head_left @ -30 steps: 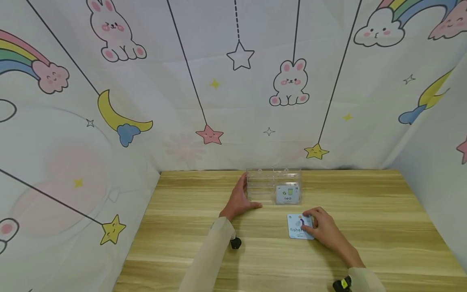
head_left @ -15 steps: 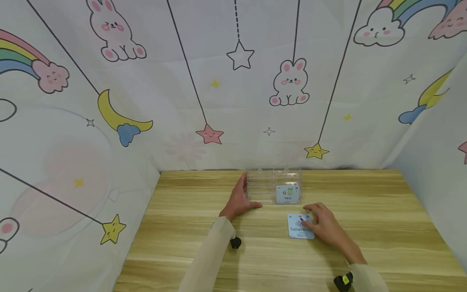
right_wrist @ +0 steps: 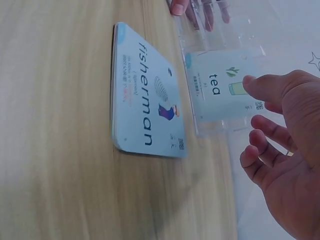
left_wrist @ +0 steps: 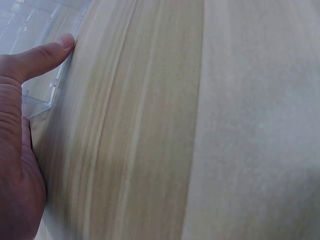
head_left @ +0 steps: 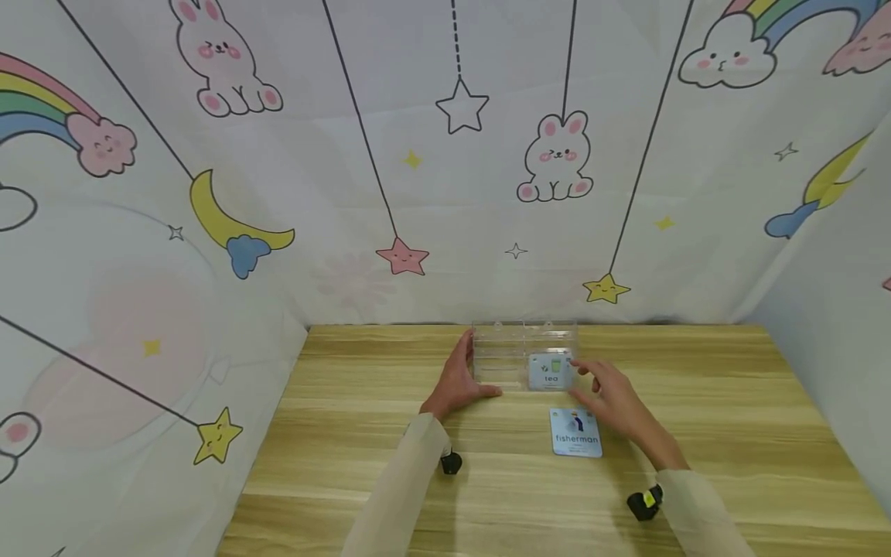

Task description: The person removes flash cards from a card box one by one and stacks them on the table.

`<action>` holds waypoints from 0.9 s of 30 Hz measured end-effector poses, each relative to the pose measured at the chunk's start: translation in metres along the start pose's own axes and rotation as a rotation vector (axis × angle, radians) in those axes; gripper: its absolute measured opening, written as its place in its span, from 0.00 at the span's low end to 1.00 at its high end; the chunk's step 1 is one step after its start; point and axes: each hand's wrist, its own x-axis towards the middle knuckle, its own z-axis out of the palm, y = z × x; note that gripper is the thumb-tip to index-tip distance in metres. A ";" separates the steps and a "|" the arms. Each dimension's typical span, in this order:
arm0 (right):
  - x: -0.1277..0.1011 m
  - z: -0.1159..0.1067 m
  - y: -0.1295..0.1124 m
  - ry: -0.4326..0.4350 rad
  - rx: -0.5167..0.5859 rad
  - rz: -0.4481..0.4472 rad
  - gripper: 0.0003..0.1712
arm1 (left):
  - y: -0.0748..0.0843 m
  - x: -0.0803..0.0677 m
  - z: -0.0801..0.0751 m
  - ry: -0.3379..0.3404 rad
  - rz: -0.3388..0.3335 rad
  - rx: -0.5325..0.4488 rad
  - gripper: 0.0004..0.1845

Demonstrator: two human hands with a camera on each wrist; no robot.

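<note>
A clear plastic card rack [head_left: 497, 360] stands near the table's back edge. My left hand [head_left: 455, 383] holds its left side, with the thumb along the front bottom edge; the fingers show through the plastic in the right wrist view. A card reading "tea" [head_left: 546, 373] sits in the lower right compartment. My right hand [head_left: 612, 398] is at that card's right side, fingers loosely bent. Its thumb [right_wrist: 267, 87] overlaps the cup drawing in the right wrist view; I cannot tell whether it touches. In front lies a stack of cards topped by "fisherman" [head_left: 576, 442].
The wood-grain table [head_left: 362, 464] stretches around the rack and card stack. A printed cloth [head_left: 348, 155] with rabbits, stars and rainbows hangs right behind the rack and at the sides.
My right hand has let go of the fisherman card stack and moved up to the right side of the tea card. My left hand stays on the rack.
</note>
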 end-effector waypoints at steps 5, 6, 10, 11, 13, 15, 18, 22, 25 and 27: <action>0.005 0.002 0.003 0.011 0.006 -0.004 0.29 | 0.001 -0.001 0.002 -0.003 0.007 0.003 0.73; 0.005 0.002 0.003 0.015 0.008 -0.004 0.29 | 0.001 -0.001 0.002 -0.003 0.008 0.006 0.73; 0.006 0.003 0.003 0.023 0.010 0.004 0.29 | 0.002 -0.001 0.002 -0.004 0.004 0.024 0.73; 0.006 0.003 0.002 0.023 0.009 0.006 0.29 | 0.002 -0.001 0.002 -0.003 0.008 0.026 0.73; 0.006 0.003 0.002 0.026 0.009 0.008 0.29 | 0.002 -0.001 0.002 -0.001 0.012 0.026 0.73; 0.006 0.003 0.001 0.031 0.007 0.004 0.28 | 0.003 -0.001 0.002 0.001 0.015 0.022 0.73; 0.005 0.002 0.000 0.037 0.005 0.002 0.27 | 0.004 -0.002 0.001 0.003 0.014 0.014 0.73; 0.005 0.003 0.000 0.029 -0.001 0.016 0.24 | 0.005 -0.003 0.000 0.003 0.015 0.001 0.73; 0.005 0.003 -0.001 0.017 -0.006 0.032 0.25 | 0.006 -0.004 -0.001 -0.001 0.009 -0.001 0.73; 0.005 0.003 -0.001 0.011 -0.009 0.039 0.27 | 0.005 -0.004 -0.001 -0.004 0.005 0.001 0.73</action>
